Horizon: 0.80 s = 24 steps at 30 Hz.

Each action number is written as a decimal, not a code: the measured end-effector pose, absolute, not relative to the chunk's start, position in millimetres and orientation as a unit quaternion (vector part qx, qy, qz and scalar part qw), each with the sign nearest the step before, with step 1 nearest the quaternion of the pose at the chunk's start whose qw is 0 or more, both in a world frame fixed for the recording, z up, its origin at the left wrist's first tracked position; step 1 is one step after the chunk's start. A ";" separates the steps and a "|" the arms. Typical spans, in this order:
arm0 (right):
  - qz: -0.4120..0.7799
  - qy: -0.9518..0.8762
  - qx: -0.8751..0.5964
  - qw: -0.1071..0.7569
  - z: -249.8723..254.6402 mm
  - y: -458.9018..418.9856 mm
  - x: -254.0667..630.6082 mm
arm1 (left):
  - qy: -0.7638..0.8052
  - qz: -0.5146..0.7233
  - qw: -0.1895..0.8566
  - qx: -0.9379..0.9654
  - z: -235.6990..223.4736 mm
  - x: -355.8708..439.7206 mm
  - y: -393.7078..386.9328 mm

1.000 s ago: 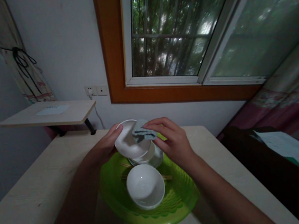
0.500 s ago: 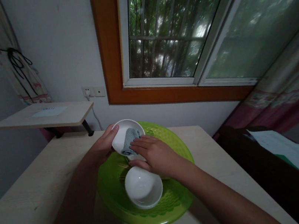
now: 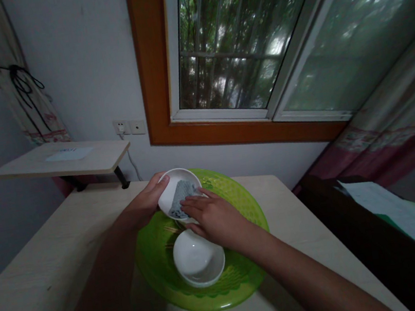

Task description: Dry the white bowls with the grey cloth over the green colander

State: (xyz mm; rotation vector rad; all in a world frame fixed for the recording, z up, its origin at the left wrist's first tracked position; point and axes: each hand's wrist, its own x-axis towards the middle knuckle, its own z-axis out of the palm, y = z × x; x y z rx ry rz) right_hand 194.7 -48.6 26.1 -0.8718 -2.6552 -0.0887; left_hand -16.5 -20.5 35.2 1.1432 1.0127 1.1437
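Observation:
My left hand grips a white bowl by its left rim, thumb over the edge, and holds it tilted above a green basin. Inside that bowl lies a grey cloth. The fingers of my right hand press the cloth against the inner wall; its thumb is lower, near the rim. A second white bowl rests in the basin, closer to me. Thin brown sticks, perhaps chopsticks, show in the basin beneath the held bowl, and part of another white dish there is mostly hidden.
The basin stands on a pale wooden table. A small raised shelf with a paper on it is at the back left, below a wall socket. Papers lie on a dark surface at the right, under the window.
The held bowl has shifted slightly down and right with my left hand. The cloth and my right fingers have moved a little within the bowl.

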 end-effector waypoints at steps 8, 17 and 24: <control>-0.073 -0.924 -0.331 0.175 19.8 -49.5 193.0 | 0.443 0.485 0.577 0.485 35.3 -12.1 -21.5; -0.029 -0.917 -0.346 0.195 21.6 -52.1 185.4 | 0.448 0.509 0.565 0.471 33.3 -10.9 -19.9; -0.017 -0.918 -0.336 0.212 22.6 -55.4 186.0 | 0.428 0.526 0.581 0.450 40.8 -7.7 -30.0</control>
